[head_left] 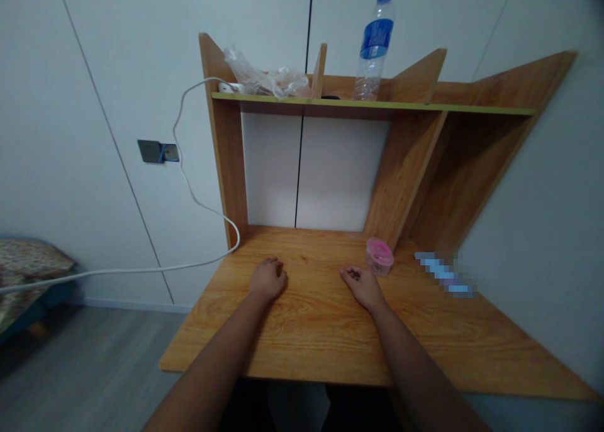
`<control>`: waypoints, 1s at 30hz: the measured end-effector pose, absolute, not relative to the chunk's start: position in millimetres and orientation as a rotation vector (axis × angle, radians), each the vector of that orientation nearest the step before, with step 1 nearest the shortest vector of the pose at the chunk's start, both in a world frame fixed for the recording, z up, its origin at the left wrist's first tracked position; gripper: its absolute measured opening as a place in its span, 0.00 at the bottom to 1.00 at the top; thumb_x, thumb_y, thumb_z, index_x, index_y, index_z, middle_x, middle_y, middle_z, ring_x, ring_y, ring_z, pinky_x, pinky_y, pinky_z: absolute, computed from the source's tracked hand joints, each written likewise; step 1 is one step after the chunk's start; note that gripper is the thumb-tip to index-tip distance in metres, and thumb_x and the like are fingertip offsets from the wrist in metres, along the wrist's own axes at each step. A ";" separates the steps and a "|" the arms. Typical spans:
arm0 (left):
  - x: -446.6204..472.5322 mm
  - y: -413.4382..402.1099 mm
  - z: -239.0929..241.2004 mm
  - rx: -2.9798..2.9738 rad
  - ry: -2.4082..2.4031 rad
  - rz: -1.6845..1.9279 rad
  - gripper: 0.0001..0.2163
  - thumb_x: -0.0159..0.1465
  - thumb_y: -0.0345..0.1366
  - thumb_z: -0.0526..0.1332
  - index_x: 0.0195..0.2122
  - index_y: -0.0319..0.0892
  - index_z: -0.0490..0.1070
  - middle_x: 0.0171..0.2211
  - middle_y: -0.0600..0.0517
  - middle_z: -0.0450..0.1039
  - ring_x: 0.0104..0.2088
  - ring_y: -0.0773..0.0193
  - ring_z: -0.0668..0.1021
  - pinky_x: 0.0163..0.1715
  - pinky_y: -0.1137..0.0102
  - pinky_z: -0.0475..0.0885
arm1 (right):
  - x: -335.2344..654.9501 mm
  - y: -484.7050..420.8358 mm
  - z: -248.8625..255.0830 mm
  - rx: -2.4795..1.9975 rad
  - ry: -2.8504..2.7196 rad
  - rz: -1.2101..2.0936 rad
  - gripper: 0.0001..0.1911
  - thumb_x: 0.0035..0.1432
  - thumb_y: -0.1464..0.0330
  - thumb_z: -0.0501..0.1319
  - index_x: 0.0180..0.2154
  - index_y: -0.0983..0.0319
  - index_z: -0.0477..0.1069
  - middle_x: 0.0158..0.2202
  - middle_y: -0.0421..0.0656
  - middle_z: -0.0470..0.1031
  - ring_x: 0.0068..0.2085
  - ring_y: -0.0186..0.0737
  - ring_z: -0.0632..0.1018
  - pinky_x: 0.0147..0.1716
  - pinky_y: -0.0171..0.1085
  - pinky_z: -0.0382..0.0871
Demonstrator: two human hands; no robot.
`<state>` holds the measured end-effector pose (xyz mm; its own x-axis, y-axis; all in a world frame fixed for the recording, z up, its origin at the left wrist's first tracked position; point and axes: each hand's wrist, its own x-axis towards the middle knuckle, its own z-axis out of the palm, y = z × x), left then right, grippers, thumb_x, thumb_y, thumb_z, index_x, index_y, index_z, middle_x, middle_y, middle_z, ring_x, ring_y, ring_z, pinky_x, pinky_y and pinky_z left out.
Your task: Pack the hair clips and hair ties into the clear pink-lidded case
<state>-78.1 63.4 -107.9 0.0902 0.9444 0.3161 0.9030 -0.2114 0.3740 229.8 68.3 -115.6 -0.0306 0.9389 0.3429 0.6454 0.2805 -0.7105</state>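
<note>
My left hand [267, 278] rests on the wooden desk [306, 331] with its fingers curled into a loose fist, and nothing shows in it. My right hand [361, 285] lies on the desk too, fingers curled under, holding nothing visible. A small clear container with a pink lid [379, 256] stands just to the right of my right hand, close to it but apart. A blurred blue and pink item [444, 273] lies further right on the desk.
A shelf [377, 105] above the desk carries a plastic water bottle [374, 45] with a blue label, a crumpled clear bag [264, 77] and a white power strip. A white cable [189, 187] hangs down the left side. A wall socket [158, 151] and bed [28, 268] are at left.
</note>
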 end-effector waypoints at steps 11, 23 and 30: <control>-79.9 64.7 -110.7 2.269 1.901 0.757 0.12 0.68 0.40 0.60 0.50 0.40 0.72 0.56 0.44 0.70 0.55 0.53 0.73 0.56 0.51 0.68 | 246.2 56.0 -93.1 -1.632 -1.186 -0.239 0.22 0.62 0.57 0.58 0.56 0.57 0.70 0.64 0.54 0.57 0.65 0.64 0.55 0.60 0.61 0.46; -78.9 64.0 -109.4 2.271 1.889 0.792 0.12 0.68 0.40 0.60 0.49 0.39 0.72 0.54 0.45 0.71 0.53 0.54 0.74 0.54 0.52 0.69 | 270.3 74.0 -106.7 -1.724 -1.077 -0.175 0.34 0.54 0.50 0.62 0.58 0.61 0.66 0.49 0.57 0.70 0.51 0.61 0.70 0.49 0.53 0.63; -80.2 67.4 -112.9 2.257 1.822 0.878 0.13 0.68 0.41 0.61 0.48 0.39 0.73 0.54 0.44 0.72 0.55 0.53 0.74 0.56 0.51 0.67 | 262.0 71.0 -105.4 -1.513 -1.286 -0.106 0.31 0.58 0.53 0.60 0.58 0.63 0.66 0.54 0.57 0.69 0.55 0.57 0.71 0.55 0.51 0.63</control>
<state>-80.2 67.4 -112.9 0.1119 0.9249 0.3634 0.8607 -0.2730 0.4298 262.0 71.0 -105.4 0.4077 0.6430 0.6483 0.7406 0.1824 -0.6467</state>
